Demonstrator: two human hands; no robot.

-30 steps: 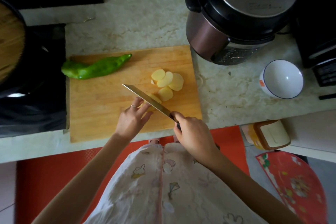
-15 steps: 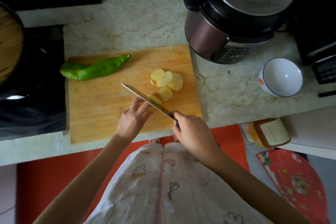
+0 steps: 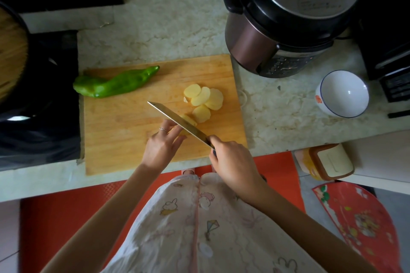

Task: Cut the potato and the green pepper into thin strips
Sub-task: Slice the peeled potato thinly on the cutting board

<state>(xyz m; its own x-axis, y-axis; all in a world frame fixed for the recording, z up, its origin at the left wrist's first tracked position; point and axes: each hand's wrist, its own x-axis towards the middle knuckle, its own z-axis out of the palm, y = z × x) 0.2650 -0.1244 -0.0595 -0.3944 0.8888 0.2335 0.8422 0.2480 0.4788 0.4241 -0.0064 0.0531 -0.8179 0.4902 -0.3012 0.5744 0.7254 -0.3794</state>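
Observation:
A wooden cutting board (image 3: 124, 131) lies on the counter. On its far left lies a whole green pepper (image 3: 115, 83). Several round potato slices (image 3: 206, 97) lie fanned out at the board's right. The uncut potato piece (image 3: 190, 120) sits just in front of them, mostly hidden by the blade and fingers. My left hand (image 3: 163, 146) pinches that piece between thumb and fingers, with its fingertips against the blade. My right hand (image 3: 233, 159) grips the handle of a knife (image 3: 175, 118), whose blade lies across the potato piece and points far left.
A pressure cooker (image 3: 288, 17) stands close behind the board's right corner. A white bowl (image 3: 342, 93) sits on the counter to the right. A black stove (image 3: 40, 106) with a pan borders the board's left edge. A lidded jar (image 3: 326, 162) stands below the counter edge.
Hands and knife keep nearly the same pose at the potato piece. Only the camera view has shifted a little.

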